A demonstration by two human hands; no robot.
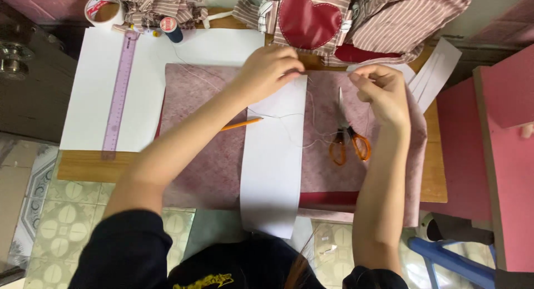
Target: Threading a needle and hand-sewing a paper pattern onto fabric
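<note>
Both hands work at the far edge of a pink fabric sheet (206, 172) spread on the wooden table (83, 166). The left hand (270, 69) has its fingers pinched together at the top of a white paper strip (272, 172), apparently on a thin pale thread (289, 115); the thread is too fine to confirm the grip. The right hand (381, 89) has its fingers curled and closed near the same level, just beside the left hand, and what they clamp cannot be told. The thread trails in loose loops over the fabric between the two hands and down toward the scissors.

Count on the table: one pair of orange-handled scissors (347, 141), blades shut, lying on the fabric below the right hand; one orange pencil (240, 124), partly under the left forearm; one pale purple ruler (119, 94) lying lengthwise on a large white sheet (89, 89) at the left; one roll of white tape (103, 8) at the far left corner; one spool of dark blue thread (169, 27) with a red and white round label on top, just beside the ruler's far end.

At the far edge lies striped pink-and-white cloth in two heaps (161, 2), the right one bearing a dark red heart-shaped patch (308, 19). Further white strips (436, 69) fan out to the right of the right hand.
</note>
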